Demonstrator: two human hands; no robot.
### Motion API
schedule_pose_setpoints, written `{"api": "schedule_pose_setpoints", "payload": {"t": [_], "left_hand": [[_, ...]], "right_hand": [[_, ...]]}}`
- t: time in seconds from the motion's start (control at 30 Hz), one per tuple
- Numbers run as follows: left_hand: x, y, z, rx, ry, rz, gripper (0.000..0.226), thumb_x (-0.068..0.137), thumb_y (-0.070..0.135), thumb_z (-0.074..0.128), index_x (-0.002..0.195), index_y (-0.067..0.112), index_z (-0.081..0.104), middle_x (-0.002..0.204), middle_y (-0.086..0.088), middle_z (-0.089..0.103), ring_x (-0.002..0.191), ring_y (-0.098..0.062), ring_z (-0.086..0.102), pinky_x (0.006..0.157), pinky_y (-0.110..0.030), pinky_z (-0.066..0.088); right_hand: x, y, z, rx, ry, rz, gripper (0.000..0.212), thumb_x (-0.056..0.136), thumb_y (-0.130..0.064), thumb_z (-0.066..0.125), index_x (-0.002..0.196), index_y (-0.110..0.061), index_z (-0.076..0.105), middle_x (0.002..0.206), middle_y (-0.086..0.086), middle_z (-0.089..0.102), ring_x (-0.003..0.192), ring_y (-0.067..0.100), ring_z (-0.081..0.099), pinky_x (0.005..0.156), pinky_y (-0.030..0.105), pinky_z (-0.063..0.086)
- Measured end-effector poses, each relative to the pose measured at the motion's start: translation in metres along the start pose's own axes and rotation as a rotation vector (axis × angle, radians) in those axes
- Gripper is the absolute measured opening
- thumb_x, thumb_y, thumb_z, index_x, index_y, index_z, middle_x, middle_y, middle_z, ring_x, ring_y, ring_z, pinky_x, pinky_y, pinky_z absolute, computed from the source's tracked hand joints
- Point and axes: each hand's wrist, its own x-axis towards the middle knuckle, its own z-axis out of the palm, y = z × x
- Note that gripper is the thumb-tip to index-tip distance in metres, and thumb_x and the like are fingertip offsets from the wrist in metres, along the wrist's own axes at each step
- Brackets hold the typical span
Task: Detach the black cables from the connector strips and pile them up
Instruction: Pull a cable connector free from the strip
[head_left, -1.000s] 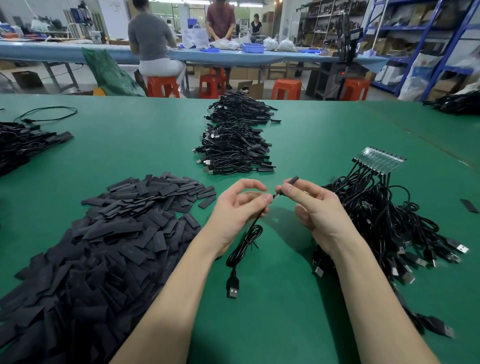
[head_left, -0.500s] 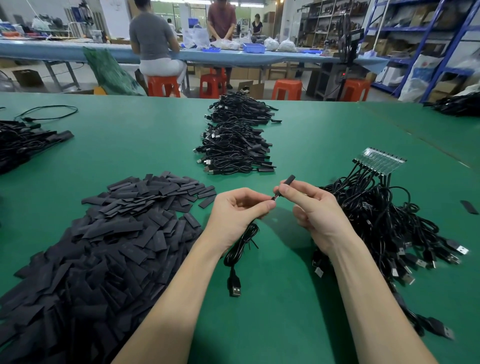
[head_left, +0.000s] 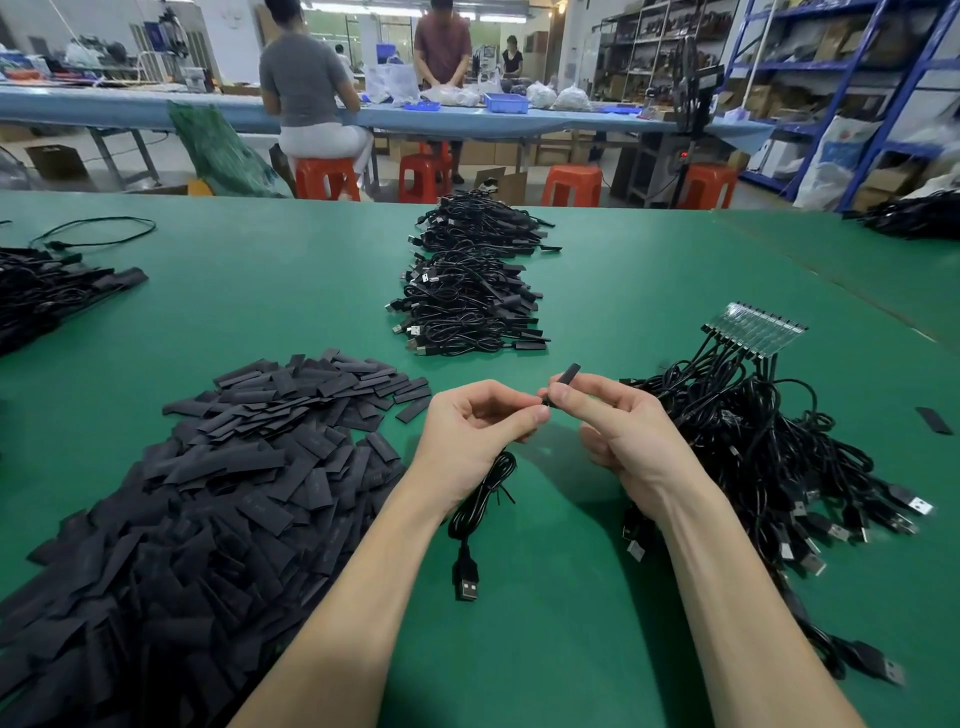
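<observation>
Head view, only one view: both bare hands meet at frame centre over the green felt-covered table (head_left: 597, 270). Left hand (head_left: 467, 436) has fingers curled, thumb and forefinger pinching a thin black cable (head_left: 480, 501) near its end; the coiled rest of that cable hangs below the palm, and its black USB plug (head_left: 466, 579) lies on the table, lower centre. Right hand (head_left: 623, 431) pinches the small flat black sleeve piece (head_left: 563, 378) at the same cable's end, sleeve tilted up to the right, poking past the fingertips. The two hands' fingertips are touching or just beside each other; cannot tell which. Right of centre: a tangled bundle of black cables (head_left: 769, 457), far ends plugged in a row into a clear plastic connector strip (head_left: 753, 330) at upper right, loose USB plugs fanned toward the lower right edge; the right forearm crosses in front of the bundle. Upper centre: two stacked piles of finished black cables (head_left: 467, 306), well apart from the hands. Left and lower left: large heap of flat black rectangular sleeve pieces (head_left: 208, 493). Far left edge: another dark cable pile (head_left: 47, 291). Right edge: one stray black piece (head_left: 934, 420). Top of frame: people at a blue workbench (head_left: 130, 106), orange plastic stools (head_left: 327, 179), blue shelving (head_left: 831, 67).
</observation>
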Motion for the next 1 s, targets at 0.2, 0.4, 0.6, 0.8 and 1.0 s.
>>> {"api": "schedule_pose_setpoints", "payload": {"t": [0.2, 0.4, 0.6, 0.8, 1.0], "left_hand": [[0.0003, -0.0002, -0.0003, -0.001, 0.016, 0.006, 0.012, 0.082, 0.001, 0.079, 0.090, 0.009, 0.075, 0.078, 0.000, 0.075, 0.069, -0.009, 0.066, 0.070, -0.018, 0.053], [0.0007, -0.0020, -0.0011, -0.069, 0.011, -0.043, 0.012, 0.084, -0.002, 0.075, 0.086, 0.009, 0.072, 0.074, -0.005, 0.071, 0.068, -0.013, 0.066, 0.069, -0.021, 0.055], [-0.0003, -0.0010, -0.0010, -0.123, 0.012, -0.053, 0.008, 0.075, 0.009, 0.080, 0.082, 0.011, 0.075, 0.073, -0.007, 0.072, 0.067, -0.014, 0.067, 0.068, -0.022, 0.055], [-0.0017, -0.0004, 0.0003, -0.098, 0.021, -0.049, 0.007, 0.076, 0.009, 0.081, 0.078, 0.015, 0.078, 0.072, -0.008, 0.073, 0.066, -0.013, 0.068, 0.068, -0.020, 0.055], [-0.0022, 0.0014, 0.0009, -0.104, 0.029, -0.039, 0.008, 0.070, 0.018, 0.082, 0.077, 0.017, 0.079, 0.073, -0.006, 0.074, 0.066, -0.012, 0.068, 0.069, -0.021, 0.055]], "right_hand": [[0.0017, 0.0012, 0.0030, 0.033, 0.053, 0.000, 0.029, 0.075, -0.036, 0.084, 0.097, -0.017, 0.080, 0.083, 0.009, 0.056, 0.048, 0.011, 0.020, 0.045, 0.021, 0.017], [0.0009, 0.0009, -0.0010, 0.066, 0.078, 0.007, 0.010, 0.085, -0.029, 0.079, 0.091, -0.021, 0.082, 0.092, 0.003, 0.071, 0.050, 0.010, 0.021, 0.044, 0.019, 0.019], [0.0010, 0.0015, 0.0002, 0.060, 0.054, 0.013, 0.012, 0.084, -0.030, 0.079, 0.091, -0.020, 0.082, 0.085, -0.002, 0.071, 0.050, 0.010, 0.021, 0.043, 0.017, 0.021], [-0.0003, 0.0014, -0.0006, 0.038, 0.008, 0.011, 0.018, 0.085, -0.029, 0.079, 0.097, -0.016, 0.081, 0.075, -0.006, 0.069, 0.050, 0.010, 0.021, 0.043, 0.018, 0.021], [0.0001, 0.0044, 0.0026, 0.049, -0.012, 0.007, 0.016, 0.083, -0.031, 0.080, 0.093, -0.019, 0.081, 0.069, -0.007, 0.065, 0.047, 0.010, 0.020, 0.043, 0.020, 0.019]]}}
